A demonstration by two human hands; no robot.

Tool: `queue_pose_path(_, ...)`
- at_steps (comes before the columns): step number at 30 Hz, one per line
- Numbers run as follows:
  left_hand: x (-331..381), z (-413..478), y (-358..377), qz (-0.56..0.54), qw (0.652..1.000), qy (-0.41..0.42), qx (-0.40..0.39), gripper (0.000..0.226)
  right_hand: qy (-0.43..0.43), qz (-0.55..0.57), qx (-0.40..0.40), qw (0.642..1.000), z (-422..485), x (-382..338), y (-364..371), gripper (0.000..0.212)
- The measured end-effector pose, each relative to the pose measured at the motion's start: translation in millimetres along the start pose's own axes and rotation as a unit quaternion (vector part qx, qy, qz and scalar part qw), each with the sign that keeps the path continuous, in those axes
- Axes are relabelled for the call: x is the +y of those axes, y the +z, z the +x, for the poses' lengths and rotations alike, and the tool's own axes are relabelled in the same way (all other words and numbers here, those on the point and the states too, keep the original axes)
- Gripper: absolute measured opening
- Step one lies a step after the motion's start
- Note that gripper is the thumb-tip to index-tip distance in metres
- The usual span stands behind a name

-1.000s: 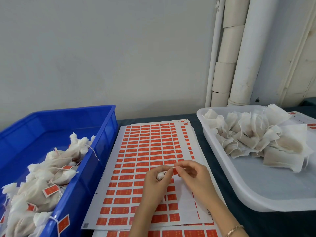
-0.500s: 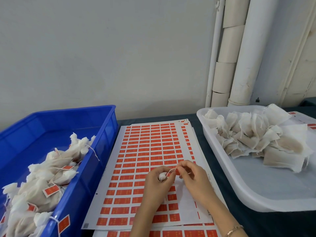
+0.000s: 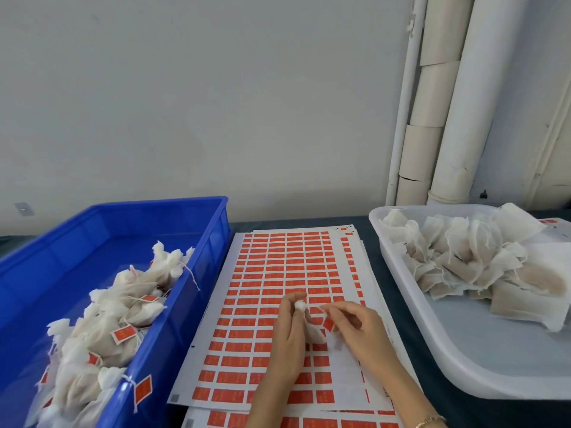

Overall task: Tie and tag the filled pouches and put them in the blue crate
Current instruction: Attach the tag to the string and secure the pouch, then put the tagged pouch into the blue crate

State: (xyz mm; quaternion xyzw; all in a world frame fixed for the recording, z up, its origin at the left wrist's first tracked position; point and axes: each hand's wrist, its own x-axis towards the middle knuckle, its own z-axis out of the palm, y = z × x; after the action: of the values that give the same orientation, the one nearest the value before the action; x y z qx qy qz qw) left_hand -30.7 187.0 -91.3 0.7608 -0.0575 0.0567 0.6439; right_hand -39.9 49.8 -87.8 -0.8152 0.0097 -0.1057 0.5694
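Observation:
A small white filled pouch [image 3: 313, 333] is held over the sticker sheets, gripped in my left hand [image 3: 289, 332], with its bunched top [image 3: 299, 305] sticking out above the fingers. My right hand [image 3: 358, 332] is just to the right of it, its fingertips pinched together near the pouch's string, and a red tag [image 3: 328, 324] hangs beside them. The blue crate [image 3: 213, 239] stands at the left and holds several tied, tagged pouches [image 3: 123, 322]. One tag [image 3: 142, 389] dangles over its near rim.
A white tray [image 3: 432, 353] at the right holds a heap of untied filled pouches [image 3: 463, 261]. Stacked sheets of red stickers [image 3: 278, 264] lie on the dark table between crate and tray. White pipes [image 3: 457, 118] run up the wall behind the tray.
My hands have drawn slightly apart. The pouch now stands higher in my left hand, and a red tag shows beside my right fingers.

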Motion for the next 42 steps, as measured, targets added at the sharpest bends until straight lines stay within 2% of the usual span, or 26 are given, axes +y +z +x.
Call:
queue_pose_path(6,3,-4,2,0.035,0.998,-0.009,0.046,0.028,-0.036,-0.058,-0.03,0.997,-3,-6,8,0.025)
queue_pose_path(11,4,-10,2,0.142,0.983,-0.017,0.112,0.022,-0.035,-0.075,-0.044,0.996,-2,-9,13,0.018)
queue_pose_path(15,8,-16,-3,0.181,0.975,-0.004,0.125,0.011,-0.023,-0.089,-0.052,0.994,0,-14,17,0.013)
queue_pose_path(20,37,-20,-27,0.213,0.969,0.013,0.127,0.01,-0.068,-0.095,-0.064,0.991,7,-44,32,0.017)
queue_pose_path(23,70,-18,-57,0.268,0.949,0.038,0.159,0.01,-0.109,-0.057,-0.054,0.991,13,-80,50,0.014)
queue_pose_path(28,127,-6,-127,0.369,0.9,0.091,0.215,0.011,-0.163,0.082,-0.071,0.981,27,-147,94,0.006)
queue_pose_path(31,142,10,-169,0.361,0.897,0.096,0.236,0.016,-0.157,0.132,-0.1,0.974,41,-175,128,0.008)
queue_pose_path(34,140,26,-205,0.329,0.919,0.074,0.202,0.019,-0.171,0.104,-0.134,0.971,51,-189,158,0.016)
queue_pose_path(36,131,33,-225,0.329,0.93,0.024,0.164,0.039,-0.177,0.067,-0.172,0.967,53,-191,171,0.024)
queue_pose_path(40,105,39,-244,0.361,0.926,-0.096,0.056,0.052,-0.179,-0.038,-0.275,0.944,46,-182,187,0.038)
queue_pose_path(42,97,39,-245,0.389,0.911,-0.13,0.038,0.057,-0.217,-0.072,-0.279,0.933,40,-176,190,0.045)
